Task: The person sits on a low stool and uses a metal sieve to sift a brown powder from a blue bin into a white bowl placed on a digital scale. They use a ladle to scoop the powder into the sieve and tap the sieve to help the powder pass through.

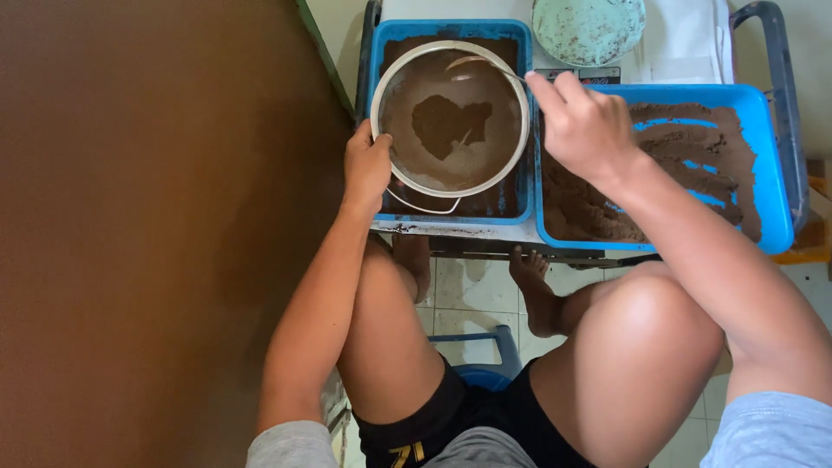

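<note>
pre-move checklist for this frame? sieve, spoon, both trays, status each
1. Left hand grips the rim of the round metal-rimmed sieve: ok.
2. Sieve sits over the left blue plastic tray, not past its edge: ok.
3. Brown powder is in the sieve mesh, a darker clump at the middle: ok.
4. Right hand holds the thin metal spoon, bowl over the sieve's far side: ok.
5. Spoon loaded or empty: cannot tell.
6. Right blue plastic tray holds brown powder with bare blue streaks, none seen spilled over its rim: ok.
</note>
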